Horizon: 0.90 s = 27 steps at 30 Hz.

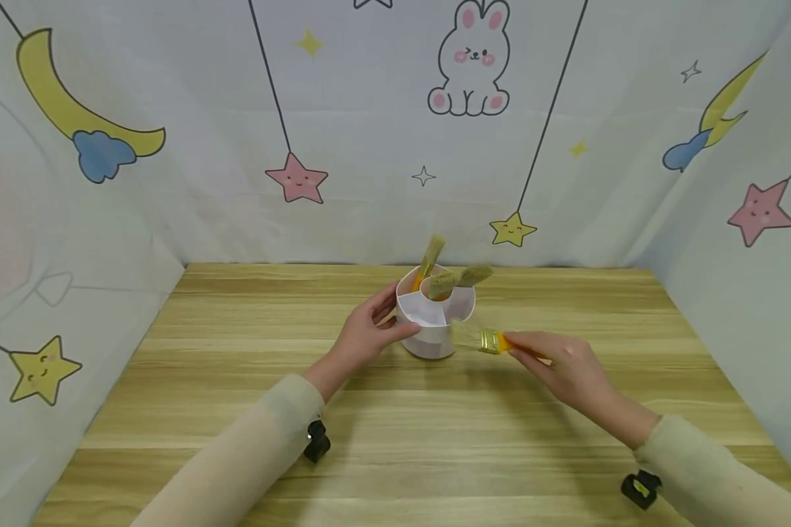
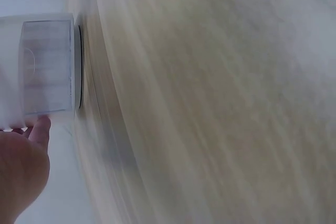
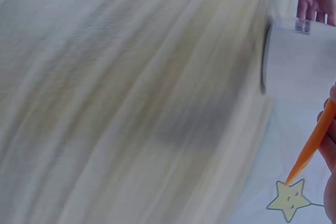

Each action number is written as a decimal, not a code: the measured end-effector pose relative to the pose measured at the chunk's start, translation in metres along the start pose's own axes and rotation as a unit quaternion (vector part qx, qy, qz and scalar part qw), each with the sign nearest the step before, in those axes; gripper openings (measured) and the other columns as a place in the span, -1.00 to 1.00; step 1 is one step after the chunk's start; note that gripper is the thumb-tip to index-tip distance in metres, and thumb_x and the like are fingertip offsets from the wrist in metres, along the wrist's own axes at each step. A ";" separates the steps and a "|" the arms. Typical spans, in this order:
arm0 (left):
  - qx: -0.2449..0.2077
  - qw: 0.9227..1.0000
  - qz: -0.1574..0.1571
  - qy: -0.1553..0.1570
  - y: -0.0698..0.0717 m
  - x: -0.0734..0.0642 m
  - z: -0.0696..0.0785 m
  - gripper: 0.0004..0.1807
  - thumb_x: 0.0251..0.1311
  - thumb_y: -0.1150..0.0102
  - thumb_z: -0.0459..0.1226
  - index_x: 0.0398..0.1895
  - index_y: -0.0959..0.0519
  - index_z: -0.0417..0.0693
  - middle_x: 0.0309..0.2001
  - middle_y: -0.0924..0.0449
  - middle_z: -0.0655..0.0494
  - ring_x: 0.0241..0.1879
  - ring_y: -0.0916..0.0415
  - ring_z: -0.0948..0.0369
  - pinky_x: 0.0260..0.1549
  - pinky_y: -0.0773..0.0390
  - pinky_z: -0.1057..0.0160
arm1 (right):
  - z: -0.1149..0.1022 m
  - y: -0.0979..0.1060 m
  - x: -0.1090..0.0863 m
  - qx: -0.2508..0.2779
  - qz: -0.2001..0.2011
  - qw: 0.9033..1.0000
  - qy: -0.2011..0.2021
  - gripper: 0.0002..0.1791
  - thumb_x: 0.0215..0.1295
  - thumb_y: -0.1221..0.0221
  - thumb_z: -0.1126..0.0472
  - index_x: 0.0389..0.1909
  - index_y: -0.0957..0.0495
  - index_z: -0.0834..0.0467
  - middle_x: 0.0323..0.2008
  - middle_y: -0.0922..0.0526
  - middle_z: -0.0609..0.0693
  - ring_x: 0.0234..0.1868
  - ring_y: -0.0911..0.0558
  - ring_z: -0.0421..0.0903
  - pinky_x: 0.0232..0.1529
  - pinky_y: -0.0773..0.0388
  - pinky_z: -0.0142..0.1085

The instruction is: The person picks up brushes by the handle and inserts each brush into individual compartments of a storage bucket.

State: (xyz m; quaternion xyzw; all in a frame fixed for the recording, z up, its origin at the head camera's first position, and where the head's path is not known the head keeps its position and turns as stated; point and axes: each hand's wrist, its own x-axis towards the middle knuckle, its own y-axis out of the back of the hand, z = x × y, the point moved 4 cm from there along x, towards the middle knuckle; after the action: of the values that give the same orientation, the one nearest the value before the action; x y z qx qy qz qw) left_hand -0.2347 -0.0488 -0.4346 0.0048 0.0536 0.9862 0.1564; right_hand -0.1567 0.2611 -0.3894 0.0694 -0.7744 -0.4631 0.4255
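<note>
A white round brush holder with divided compartments stands on the table, a clear drawer front showing on its side in the left wrist view. My left hand holds it from the left, thumb at the front wall and fingers along the side. Between the fingers of my right hand is a flat paintbrush with a gold ferrule and an orange handle. Its pale bristles point left, overlapping the holder's right front side. Paintbrushes stand in the holder: one rear left, one in the centre ring, another leaning right.
The wood-grain table runs back to a white curtain printed with stars, moons and a rabbit. More curtain closes in both sides. Black wrist straps hang below the sleeves.
</note>
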 end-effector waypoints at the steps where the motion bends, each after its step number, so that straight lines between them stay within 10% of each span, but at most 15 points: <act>1: -0.001 1.000 -0.004 -0.001 0.001 0.000 0.000 -0.04 0.29 -0.52 -0.34 0.70 -0.22 0.00 0.63 -0.27 -0.02 0.60 -0.25 0.03 0.45 -0.45 0.07 | -0.001 0.000 0.002 0.002 0.002 1.000 0.000 -0.72 0.46 -0.39 0.12 0.06 -0.82 0.16 -0.12 -0.86 0.05 -0.23 -0.86 0.01 -0.35 -0.79 -0.12; 8: -0.011 1.000 -0.024 -0.008 0.004 0.004 -0.002 -0.04 0.29 -0.51 -0.37 0.70 -0.21 0.01 0.63 -0.26 0.01 0.60 -0.24 0.05 0.47 -0.43 0.05 | -0.010 0.001 0.020 0.014 0.015 1.000 0.011 -0.39 0.64 0.00 -0.22 0.05 -0.82 0.16 -0.11 -0.86 0.03 -0.22 -0.86 -0.02 -0.35 -0.79 -0.15; 27: -0.009 0.999 -0.026 -0.018 0.004 0.005 -0.002 -0.04 0.30 -0.49 -0.40 0.70 -0.21 -0.04 0.64 -0.25 -0.04 0.60 -0.24 0.01 0.48 -0.41 0.00 | -0.032 -0.016 0.072 0.061 0.039 0.997 0.025 -0.48 0.57 -0.17 -0.14 0.06 -0.81 0.22 -0.12 -0.86 0.08 -0.28 -0.85 -0.06 -0.46 -0.71 -0.30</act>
State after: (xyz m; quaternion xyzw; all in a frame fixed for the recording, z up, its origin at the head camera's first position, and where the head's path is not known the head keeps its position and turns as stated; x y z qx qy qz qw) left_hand -0.2407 -0.0509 -0.4361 0.0196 0.0425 0.9820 0.1832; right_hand -0.1836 0.1950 -0.3525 0.0766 -0.7923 -0.3963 0.4575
